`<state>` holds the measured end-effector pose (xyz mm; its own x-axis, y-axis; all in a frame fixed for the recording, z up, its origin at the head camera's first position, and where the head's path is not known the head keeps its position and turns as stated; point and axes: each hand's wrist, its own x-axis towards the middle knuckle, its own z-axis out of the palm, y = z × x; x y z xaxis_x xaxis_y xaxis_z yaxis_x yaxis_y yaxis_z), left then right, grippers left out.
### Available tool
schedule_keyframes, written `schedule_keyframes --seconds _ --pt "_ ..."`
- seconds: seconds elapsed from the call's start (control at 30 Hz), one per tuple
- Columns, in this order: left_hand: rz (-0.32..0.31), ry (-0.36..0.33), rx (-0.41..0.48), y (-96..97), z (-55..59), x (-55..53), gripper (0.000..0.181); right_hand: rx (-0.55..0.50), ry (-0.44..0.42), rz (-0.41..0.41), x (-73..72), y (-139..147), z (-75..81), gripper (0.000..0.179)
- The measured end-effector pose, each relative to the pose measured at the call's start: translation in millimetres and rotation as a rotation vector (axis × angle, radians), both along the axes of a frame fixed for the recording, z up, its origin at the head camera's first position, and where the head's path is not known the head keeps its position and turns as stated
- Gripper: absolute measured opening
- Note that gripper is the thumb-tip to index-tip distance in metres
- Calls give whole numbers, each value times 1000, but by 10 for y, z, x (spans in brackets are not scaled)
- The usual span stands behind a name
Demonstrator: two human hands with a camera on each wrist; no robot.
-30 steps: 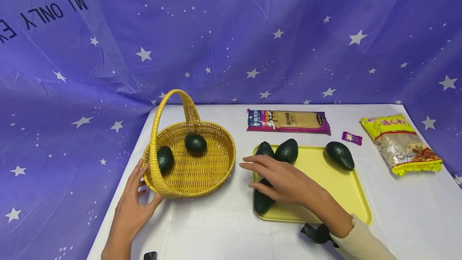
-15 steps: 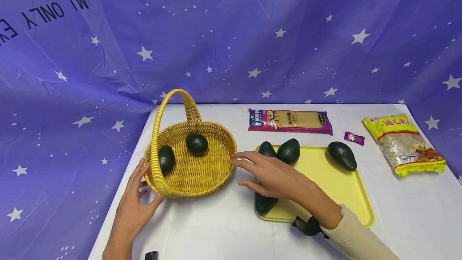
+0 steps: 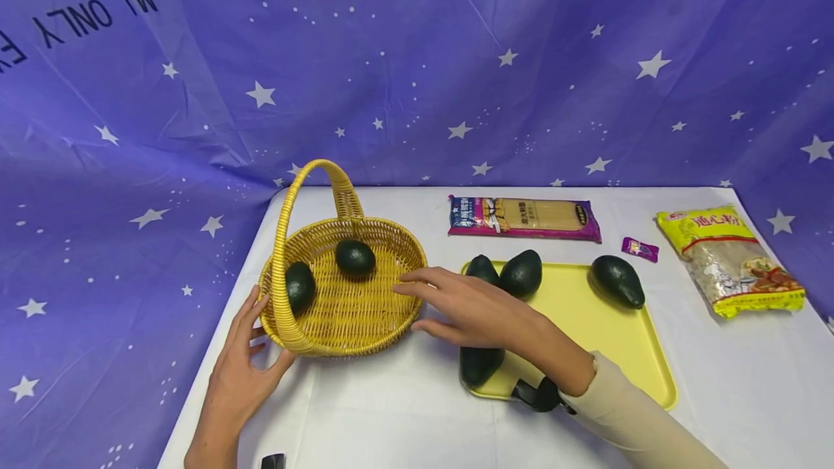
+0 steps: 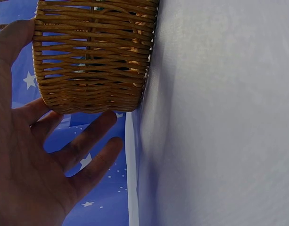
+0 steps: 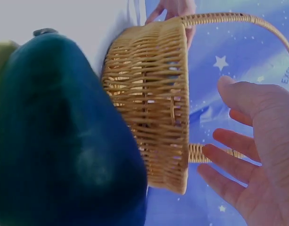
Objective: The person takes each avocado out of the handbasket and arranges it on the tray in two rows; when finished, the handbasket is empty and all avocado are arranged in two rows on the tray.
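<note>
A yellow wicker basket (image 3: 352, 317) with a tall handle holds two dark green avocados, one near the back (image 3: 355, 259) and one by the handle (image 3: 300, 288). My left hand (image 3: 237, 382) touches its left front side, thumb at the rim and fingers spread, as the left wrist view shows too. Over the right rim hovers my right hand (image 3: 469, 310), fingers extended and holding nothing. Beneath that arm, an avocado (image 3: 478, 366) at the tray's near left corner is partly covered. In the right wrist view a large avocado (image 5: 64, 136) fills the left side.
The yellow tray (image 3: 612, 331) carries more avocados, a pair at its back left and one (image 3: 617, 282) at the right. Behind it lie a pasta packet (image 3: 524, 217) and a small purple sachet (image 3: 640, 249). A yellow food bag (image 3: 730, 259) is far right.
My right hand has moved left from above the tray to the basket's right rim. The left hand, basket and avocados stay put.
</note>
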<state>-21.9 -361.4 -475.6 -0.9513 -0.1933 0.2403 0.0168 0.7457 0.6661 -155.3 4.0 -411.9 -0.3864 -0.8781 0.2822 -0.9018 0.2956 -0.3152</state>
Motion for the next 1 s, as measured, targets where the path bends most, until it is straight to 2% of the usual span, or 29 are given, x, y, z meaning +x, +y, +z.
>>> schedule_keyframes --seconds 0.53,0.73,1.0 --pt "1 -7 5 3 -4 -1 94 103 37 42 -91 -339 106 57" --pt "4 -5 9 5 -14 -2 94 129 32 42 -124 -430 99 56" --pt "8 -5 10 11 -13 -1 93 170 70 48 -176 -548 76 56"
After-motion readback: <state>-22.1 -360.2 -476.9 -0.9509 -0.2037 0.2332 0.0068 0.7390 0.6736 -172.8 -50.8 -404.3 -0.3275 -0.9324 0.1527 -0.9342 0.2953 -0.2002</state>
